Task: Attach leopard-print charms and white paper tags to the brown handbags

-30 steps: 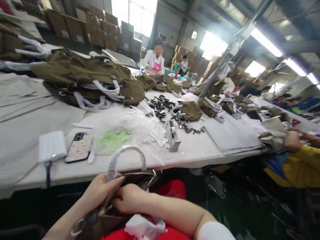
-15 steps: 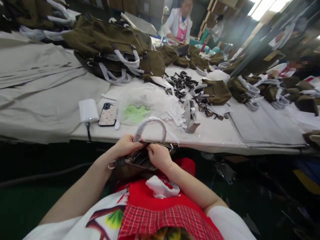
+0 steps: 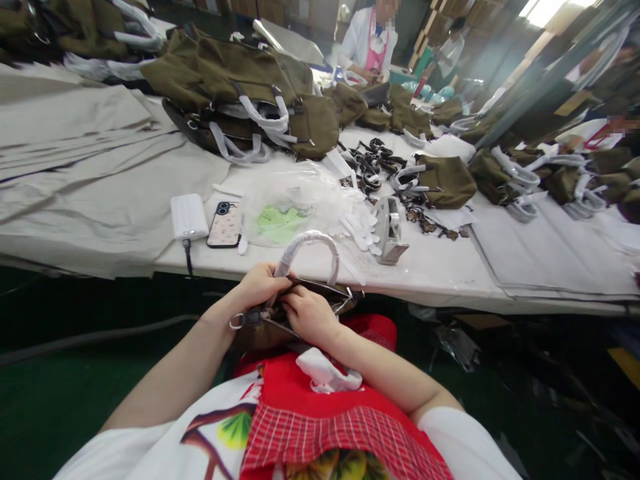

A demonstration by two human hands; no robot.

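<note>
A small olive-brown handbag rests on my lap at the table's front edge, its top open. One wrapped white handle arches up from its far side, and a metal ring hangs at its left end. My left hand grips the rim near the base of that handle, fingers closed. Inside the bag's opening is my right hand, fingers bent down into it; the fingertips are hidden, and I cannot make out what they touch.
On the white table lie a power bank, a phone, a plastic bag, a tape dispenser and dark straps. Olive bags are piled behind. A person stands across the table.
The whole view has shifted, so the table items appear slightly further right. My right hand's fingers have spread a little and shifted left within the bag's opening. My left hand still grips the rim.
</note>
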